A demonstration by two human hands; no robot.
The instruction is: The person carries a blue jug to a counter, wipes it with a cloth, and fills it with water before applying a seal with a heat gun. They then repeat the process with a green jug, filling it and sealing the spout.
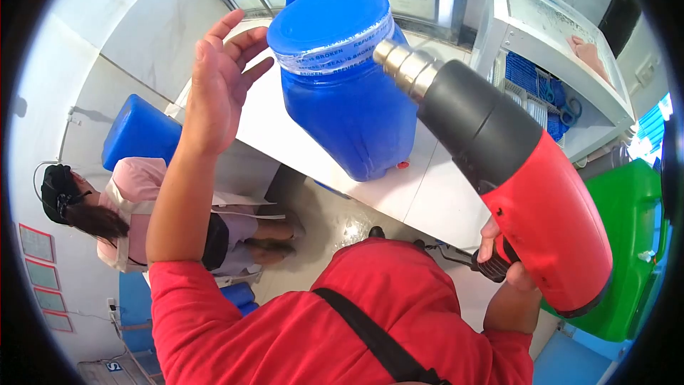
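Observation:
A blue water jug (349,114) with a round blue cap and a handle stands on the white counter. Around its neck runs a clear seal band (335,57) printed with "REFUSE IF SEAL IS BROKEN". My left hand (221,85) is raised at the left of the cap, fingers spread and holding nothing. In my right hand (502,257) is a red and black heat gun (513,150), gripped by its handle. Its metal nozzle (406,64) points at the band's right side, close to it. Most of my right hand is hidden behind the heat gun's body.
The white counter (263,121) is tiled, with a window behind. At the right stands a white shelf box (513,36) holding blue scissors (570,110). A green container (627,235) is at my right. At the left sits a person (135,199) beside another blue container (139,132).

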